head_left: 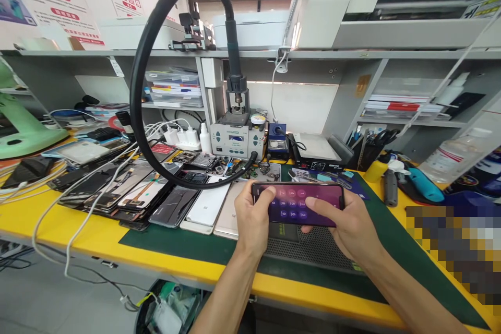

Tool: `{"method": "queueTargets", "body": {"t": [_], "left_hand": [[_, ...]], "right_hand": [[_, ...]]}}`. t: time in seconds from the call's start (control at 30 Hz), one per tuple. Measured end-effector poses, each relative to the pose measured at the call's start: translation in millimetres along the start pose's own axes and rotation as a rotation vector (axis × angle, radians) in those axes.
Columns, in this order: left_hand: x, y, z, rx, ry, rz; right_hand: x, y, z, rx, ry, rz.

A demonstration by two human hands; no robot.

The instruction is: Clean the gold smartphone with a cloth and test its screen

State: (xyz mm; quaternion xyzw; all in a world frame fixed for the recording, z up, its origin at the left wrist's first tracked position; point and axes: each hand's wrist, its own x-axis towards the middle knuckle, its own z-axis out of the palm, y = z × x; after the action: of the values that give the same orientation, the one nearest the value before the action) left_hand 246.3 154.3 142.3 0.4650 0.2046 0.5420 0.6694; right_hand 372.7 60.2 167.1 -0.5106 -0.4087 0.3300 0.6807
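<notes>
A smartphone (284, 215) is held sideways between my two hands, above the dark green mat. Its lit purple screen shows a number keypad turned on its side. My left hand (252, 216) grips the phone's left end, thumb over the screen. My right hand (348, 219) grips the right end, its thumb lying across the keys near the middle. Most of my other fingers are hidden behind the phone. Beneath it lies a dark perforated pad (321, 248) on the mat. Just left of my left hand, a pale gold phone (226, 214) and a white phone (207, 204) lie flat.
A hot-air station (237, 141) stands behind, its thick black hose (135, 78) looping high above the bench. Stacked phones and screens (97, 188) cover the left side, with white cables (84, 214) trailing over the yellow edge. A clear bottle (450, 156) stands at right; a bin (168, 308) sits below.
</notes>
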Motion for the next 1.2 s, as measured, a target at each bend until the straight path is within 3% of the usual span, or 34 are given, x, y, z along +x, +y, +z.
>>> {"method": "queueTargets", "body": {"t": [0.67, 1.2], "left_hand": [[-1.8, 2.8, 0.2, 0.023, -0.034, 0.038], [0.3, -1.4, -1.9, 0.025, -0.006, 0.025]], "right_hand": [[-0.4, -6.9, 3.5, 0.049, 0.072, 0.043], [-1.4, -3.8, 4.0, 0.036, 0.050, 0.043]]}}
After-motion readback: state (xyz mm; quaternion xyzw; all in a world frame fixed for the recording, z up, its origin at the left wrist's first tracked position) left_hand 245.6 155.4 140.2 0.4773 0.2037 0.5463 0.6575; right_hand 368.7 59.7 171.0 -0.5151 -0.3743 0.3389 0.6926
